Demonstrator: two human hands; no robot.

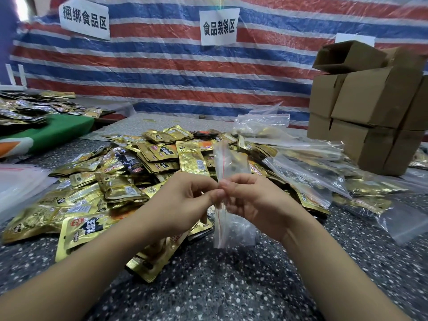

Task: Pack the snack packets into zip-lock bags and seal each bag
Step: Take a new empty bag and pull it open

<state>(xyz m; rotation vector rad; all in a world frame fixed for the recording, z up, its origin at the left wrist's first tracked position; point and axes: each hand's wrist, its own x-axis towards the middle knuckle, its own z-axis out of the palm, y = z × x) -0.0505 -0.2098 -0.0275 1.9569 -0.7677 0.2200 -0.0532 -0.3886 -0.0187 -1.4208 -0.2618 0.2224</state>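
- Zip-lock bag (225, 181) — empty, upright above the speckled table (231, 286), pinched mid-strip by left hand (185, 200) and right hand (252, 202).
- Likely opening the mouth — next, part the lips, then reach for snack packets (148, 163) just behind.

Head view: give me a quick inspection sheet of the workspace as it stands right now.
Surface: dark speckled table.
Job's things: pile of gold snack packets; clear zip-lock bag held upright, seemingly empty; filled bags at right.
Clutter: stacked cardboard boxes; green cloth with more packets at left.
Grip: left hand and right hand both pinch the bag at mid-height.
Cables: nothing seen.
Surroundings: striped tarp with paper signs.
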